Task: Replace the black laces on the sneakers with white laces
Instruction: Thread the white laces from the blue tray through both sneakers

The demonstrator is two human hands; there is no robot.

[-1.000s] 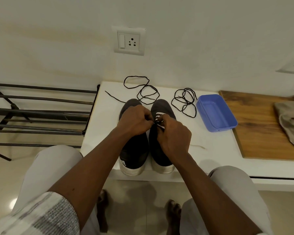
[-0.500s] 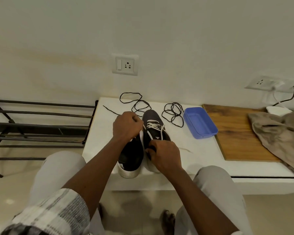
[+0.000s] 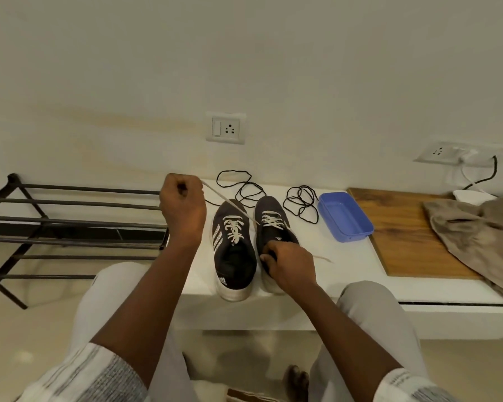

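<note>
Head view: a person sits at a low white table (image 3: 346,268), two dark sneakers side by side on its near edge, toes pointing to 12 o'clock.
Left hand (image 3: 183,210): raised at 10 o'clock of the shoes, fist closed on one end of a white lace (image 3: 230,202), pulled taut.
Right hand (image 3: 291,265): fingers gripping the collar of the right sneaker (image 3: 273,224), covering its heel.
Left sneaker (image 3: 233,250): white-laced, the taut lace crossing over its toe.
Loose lace end (image 3: 321,258): lying on the table at 3 o'clock of the right hand.
Black laces (image 3: 301,203): two loose tangles at 12 to 1 o'clock behind the shoes.
Blue tray (image 3: 344,217): at 2 o'clock, beside a wooden board (image 3: 401,236).
Cloth (image 3: 476,233): draped over the board's right part.
Metal rack (image 3: 70,221): at 9 o'clock, beside the table.
</note>
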